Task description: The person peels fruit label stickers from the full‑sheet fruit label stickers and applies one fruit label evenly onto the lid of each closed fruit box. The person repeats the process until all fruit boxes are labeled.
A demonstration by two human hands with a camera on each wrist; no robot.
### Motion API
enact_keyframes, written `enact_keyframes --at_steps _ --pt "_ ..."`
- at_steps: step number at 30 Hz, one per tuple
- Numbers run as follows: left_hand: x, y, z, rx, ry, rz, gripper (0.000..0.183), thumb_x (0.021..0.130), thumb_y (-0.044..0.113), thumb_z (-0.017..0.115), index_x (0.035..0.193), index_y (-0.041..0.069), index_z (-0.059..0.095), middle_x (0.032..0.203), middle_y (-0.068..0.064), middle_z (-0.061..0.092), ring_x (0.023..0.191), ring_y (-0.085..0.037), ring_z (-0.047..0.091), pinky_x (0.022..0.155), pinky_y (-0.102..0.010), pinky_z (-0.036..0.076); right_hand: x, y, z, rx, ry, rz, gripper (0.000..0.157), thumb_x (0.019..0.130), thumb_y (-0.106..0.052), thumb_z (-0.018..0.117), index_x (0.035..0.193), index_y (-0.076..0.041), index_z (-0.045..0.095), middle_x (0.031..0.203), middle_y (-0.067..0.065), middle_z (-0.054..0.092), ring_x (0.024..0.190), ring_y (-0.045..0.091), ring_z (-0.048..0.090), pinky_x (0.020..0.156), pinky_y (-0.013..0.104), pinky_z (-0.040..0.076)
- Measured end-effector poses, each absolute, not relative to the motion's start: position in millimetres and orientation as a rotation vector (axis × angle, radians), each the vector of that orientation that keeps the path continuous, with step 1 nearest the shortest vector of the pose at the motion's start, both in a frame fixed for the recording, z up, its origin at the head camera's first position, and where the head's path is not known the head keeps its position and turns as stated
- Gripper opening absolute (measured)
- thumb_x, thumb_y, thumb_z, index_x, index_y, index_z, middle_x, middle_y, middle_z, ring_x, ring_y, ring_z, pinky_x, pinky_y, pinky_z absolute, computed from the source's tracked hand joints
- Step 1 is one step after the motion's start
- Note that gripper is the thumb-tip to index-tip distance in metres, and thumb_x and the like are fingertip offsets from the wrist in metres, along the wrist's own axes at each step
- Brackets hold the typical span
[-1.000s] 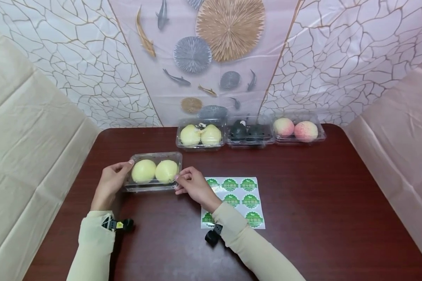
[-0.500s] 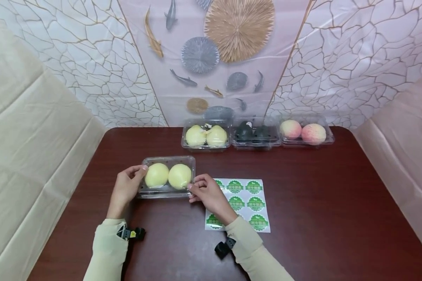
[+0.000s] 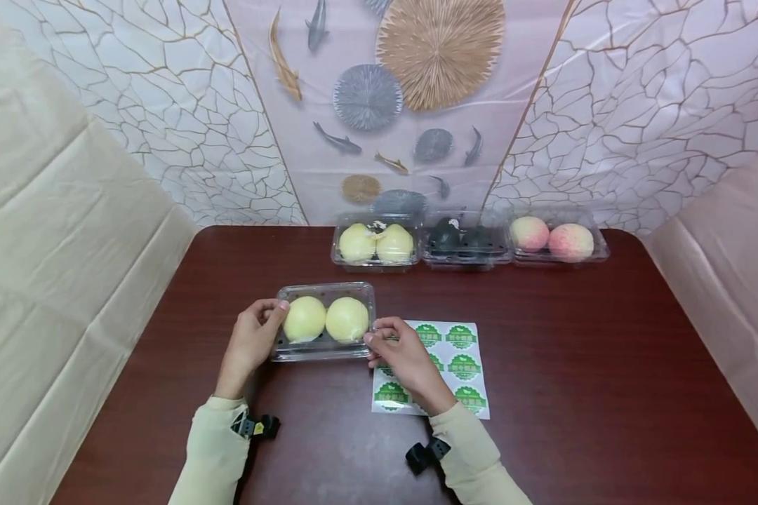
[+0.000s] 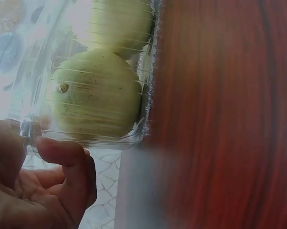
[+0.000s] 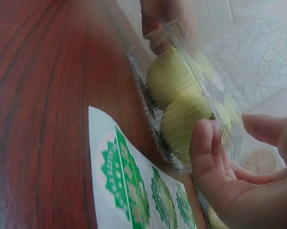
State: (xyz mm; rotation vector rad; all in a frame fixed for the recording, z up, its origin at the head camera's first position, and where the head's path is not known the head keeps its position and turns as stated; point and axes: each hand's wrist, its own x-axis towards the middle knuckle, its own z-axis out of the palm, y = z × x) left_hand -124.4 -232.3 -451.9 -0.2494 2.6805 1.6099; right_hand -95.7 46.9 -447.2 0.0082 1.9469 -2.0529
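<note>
Both forearms (image 3: 211,449) reach forward, well apart. The left hand (image 3: 253,340) angles slightly rightward and the right hand (image 3: 408,358) leans leftward, each in a pinching grip

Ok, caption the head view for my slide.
Left hand and right hand hold a clear box of two yellow fruits near a sticker sheet.

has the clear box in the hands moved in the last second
Yes, rightward. In the head view, the right end of the clear box now about lines up with the left edge of the sticker sheet; a second ago a gap separated them.
</note>
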Motion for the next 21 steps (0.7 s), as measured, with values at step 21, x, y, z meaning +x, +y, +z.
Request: enact_keyframes --at_steps 21 --pt "-122 -175 -457 -0.238 2.728 1.627 0.042 0.11 0.039 0.057 0.128 0.001 0.065 0.098 -0.012 0.069 0.074 -0.015 0.056 0.07 -0.028 0.046 -91 101 -443 0.105 2.036 -2.017 0.041 0.105 -0.008 0.065 0.141 0.007 0.052 0.111 0.017 0.063 0.083 0.021 0.068 0.078 0.033 0.06"
